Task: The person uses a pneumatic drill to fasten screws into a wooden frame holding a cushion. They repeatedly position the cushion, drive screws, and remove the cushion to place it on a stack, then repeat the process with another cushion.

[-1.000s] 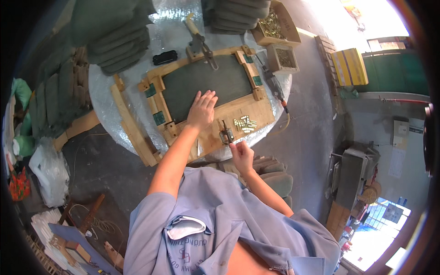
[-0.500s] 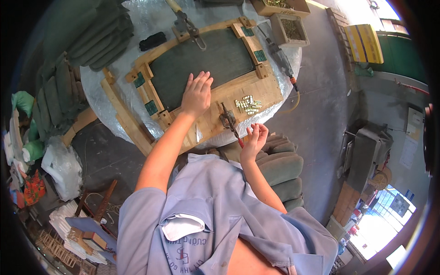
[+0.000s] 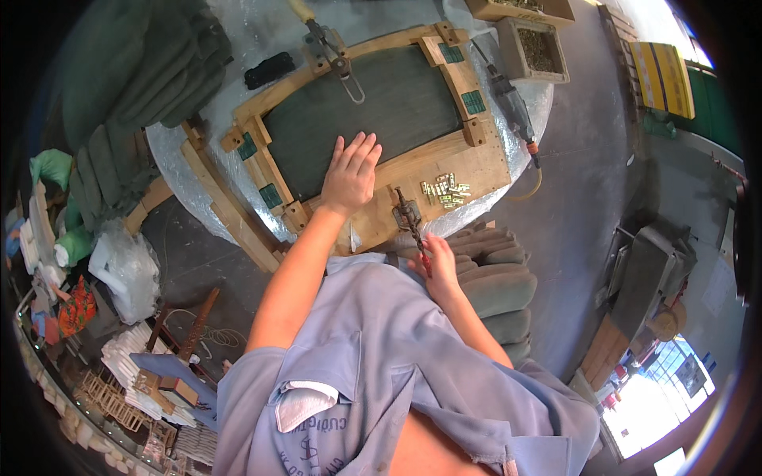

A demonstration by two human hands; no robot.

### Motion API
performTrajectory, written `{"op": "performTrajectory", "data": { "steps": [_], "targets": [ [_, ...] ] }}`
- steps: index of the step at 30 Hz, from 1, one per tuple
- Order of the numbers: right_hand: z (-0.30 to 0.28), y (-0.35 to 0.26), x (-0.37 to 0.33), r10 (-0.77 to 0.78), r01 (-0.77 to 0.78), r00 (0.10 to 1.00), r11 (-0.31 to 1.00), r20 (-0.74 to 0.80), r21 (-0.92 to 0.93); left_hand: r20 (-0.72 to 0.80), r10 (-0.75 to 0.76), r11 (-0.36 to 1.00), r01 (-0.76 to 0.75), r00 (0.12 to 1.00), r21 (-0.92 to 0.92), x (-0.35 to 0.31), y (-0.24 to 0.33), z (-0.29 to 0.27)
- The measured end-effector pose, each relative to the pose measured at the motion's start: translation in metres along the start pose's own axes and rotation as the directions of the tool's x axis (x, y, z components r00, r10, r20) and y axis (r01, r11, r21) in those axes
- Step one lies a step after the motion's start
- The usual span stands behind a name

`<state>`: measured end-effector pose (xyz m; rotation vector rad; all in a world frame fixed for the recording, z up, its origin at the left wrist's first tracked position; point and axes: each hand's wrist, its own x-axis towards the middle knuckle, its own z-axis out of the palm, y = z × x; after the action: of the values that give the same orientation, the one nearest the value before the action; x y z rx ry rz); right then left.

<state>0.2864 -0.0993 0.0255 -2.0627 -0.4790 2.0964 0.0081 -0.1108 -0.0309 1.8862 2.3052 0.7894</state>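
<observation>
A dark green, fabric-like panel [image 3: 397, 95] lies inside a wooden frame jig [image 3: 476, 159] on the round table. My left hand [image 3: 350, 174] rests on its near edge, fingers stretched out and holding nothing. At the jig's near side is a toggle clamp [image 3: 407, 213] with a red handle. My right hand [image 3: 439, 267] is closed round that handle. Small brass-coloured metal pieces [image 3: 446, 190] lie in a loose pile on the board, right of the clamp. Another clamp [image 3: 340, 65], at the jig's far side, reaches over the panel's far edge.
A grey air tool [image 3: 512, 107] with a yellow hose lies right of the jig. Behind it stand open boxes [image 3: 533, 49] of small parts. Stacked dark cushions [image 3: 135, 63] fill the far left; more [image 3: 496, 285] sit beside my right forearm. Wooden strips [image 3: 226, 202] lie left.
My right hand has come down from beside the clamp and closed on its red handle. My left hand stays on the panel. The whole view has shifted slightly.
</observation>
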Motion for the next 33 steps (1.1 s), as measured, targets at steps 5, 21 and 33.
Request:
{"op": "performTrajectory", "data": {
  "steps": [5,21,33],
  "targets": [
    [-0.029,0.013,0.032,-0.097,0.132,0.991,0.772,0.089,-0.622,-0.033,0.014,1.000,-0.014,0.999,0.000,-0.002,-0.001,0.002],
    [0.093,-0.032,0.018,-0.867,0.806,0.418,0.215,0.272,-0.551,-0.032,-0.001,0.999,-0.001,0.999,-0.052,0.000,0.001,0.000],
    [0.100,-0.052,0.014,-0.838,0.858,0.381,0.163,0.391,-0.487,-0.009,0.018,0.999,-0.017,1.000,0.046,-0.002,0.004,0.006]
  ]
}}
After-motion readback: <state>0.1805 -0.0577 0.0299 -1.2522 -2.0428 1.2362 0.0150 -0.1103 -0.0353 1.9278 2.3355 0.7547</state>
